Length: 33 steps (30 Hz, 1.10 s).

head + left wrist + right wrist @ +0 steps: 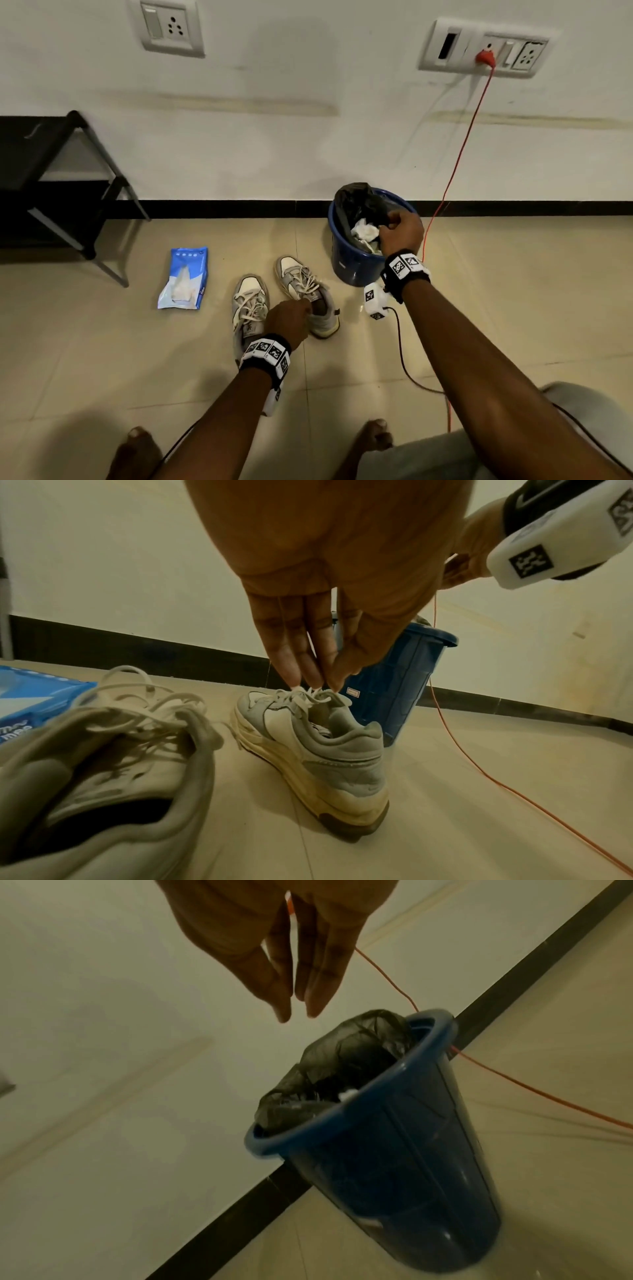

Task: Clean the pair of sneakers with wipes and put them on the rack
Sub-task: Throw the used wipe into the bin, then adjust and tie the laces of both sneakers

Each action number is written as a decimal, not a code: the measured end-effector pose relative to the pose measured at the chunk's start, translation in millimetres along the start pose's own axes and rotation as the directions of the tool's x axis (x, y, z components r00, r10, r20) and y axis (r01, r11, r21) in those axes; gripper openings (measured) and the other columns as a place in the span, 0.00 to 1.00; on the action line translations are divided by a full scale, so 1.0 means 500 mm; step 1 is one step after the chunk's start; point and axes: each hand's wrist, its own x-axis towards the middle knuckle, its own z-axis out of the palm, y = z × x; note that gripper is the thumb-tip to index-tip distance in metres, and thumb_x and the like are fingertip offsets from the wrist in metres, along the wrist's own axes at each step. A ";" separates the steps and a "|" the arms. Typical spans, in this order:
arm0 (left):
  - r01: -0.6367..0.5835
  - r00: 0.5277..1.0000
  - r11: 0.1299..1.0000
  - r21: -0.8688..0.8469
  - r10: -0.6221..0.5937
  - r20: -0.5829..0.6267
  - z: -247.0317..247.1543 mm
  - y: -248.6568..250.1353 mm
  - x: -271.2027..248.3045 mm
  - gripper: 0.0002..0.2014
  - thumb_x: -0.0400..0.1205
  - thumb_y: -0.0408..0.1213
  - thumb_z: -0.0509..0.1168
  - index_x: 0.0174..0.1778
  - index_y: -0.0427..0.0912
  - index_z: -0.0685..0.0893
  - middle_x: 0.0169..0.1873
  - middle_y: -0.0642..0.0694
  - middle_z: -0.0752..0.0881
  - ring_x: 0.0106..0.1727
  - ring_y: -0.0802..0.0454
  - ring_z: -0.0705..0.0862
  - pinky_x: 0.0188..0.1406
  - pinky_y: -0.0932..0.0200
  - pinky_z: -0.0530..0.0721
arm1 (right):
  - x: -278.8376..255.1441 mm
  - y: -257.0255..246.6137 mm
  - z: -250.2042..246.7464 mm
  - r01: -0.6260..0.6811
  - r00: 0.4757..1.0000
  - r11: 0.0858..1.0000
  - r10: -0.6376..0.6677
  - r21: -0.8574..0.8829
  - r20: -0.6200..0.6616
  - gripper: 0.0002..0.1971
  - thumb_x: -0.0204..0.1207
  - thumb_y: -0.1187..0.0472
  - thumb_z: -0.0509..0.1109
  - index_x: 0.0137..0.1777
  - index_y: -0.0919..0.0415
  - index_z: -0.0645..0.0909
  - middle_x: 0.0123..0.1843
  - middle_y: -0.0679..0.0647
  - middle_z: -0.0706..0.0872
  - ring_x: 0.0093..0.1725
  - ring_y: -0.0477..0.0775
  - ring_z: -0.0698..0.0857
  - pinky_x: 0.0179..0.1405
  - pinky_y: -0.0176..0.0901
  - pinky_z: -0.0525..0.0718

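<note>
wiping: looks finished, used wipes in bin | right hand over bin, fingers straight, empty | left hand pinching laces of right-side sneaker | both sneakers mid-floor; other sneaker alongside | rack at floor's left edge, unloaded

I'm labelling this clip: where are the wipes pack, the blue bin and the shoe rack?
wipes pack (pixel 185 279): head view, middle of its front face.
blue bin (pixel 352 265): head view, outer wall below the rim.
shoe rack (pixel 68 202): head view, lower shelf.
</note>
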 end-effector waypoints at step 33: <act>0.083 0.951 0.996 -0.041 -0.067 0.301 0.131 -0.036 -0.266 0.10 0.77 0.36 0.70 0.50 0.37 0.92 0.48 0.36 0.91 0.52 0.37 0.88 0.49 0.50 0.85 | -0.618 0.189 0.075 -0.298 0.758 0.875 0.460 -0.381 0.463 0.18 0.66 0.52 0.79 0.49 0.64 0.84 0.50 0.63 0.88 0.52 0.66 0.85 0.40 0.43 0.78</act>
